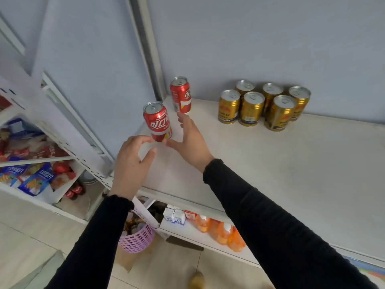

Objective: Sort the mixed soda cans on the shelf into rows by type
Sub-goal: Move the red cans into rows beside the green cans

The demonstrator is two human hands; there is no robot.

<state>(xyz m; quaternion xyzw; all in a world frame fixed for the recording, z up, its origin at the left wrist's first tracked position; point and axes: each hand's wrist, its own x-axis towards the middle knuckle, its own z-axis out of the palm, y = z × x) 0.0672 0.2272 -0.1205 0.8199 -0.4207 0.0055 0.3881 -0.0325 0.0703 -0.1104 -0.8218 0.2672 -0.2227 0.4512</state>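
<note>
Two red cola cans stand upright at the left end of the white shelf (270,163). One red can (180,94) is in the back corner, the other red can (157,122) is nearer, close to the shelf's left edge. Several gold cans (262,105) stand grouped in two rows at the back, to the right. My left hand (131,161) hovers just below the nearer red can, fingers loosely curled and holding nothing. My right hand (191,138) is spread open on the can's right, its thumb reaching to the can's base and its fingers pointing toward the back can.
A grey upright post (150,49) runs up the wall behind the back can. The shelf below holds orange bottles (225,232) and white cartons (177,215). A pink basket (136,238) sits on the floor. A snack rack (31,180) stands at the left.
</note>
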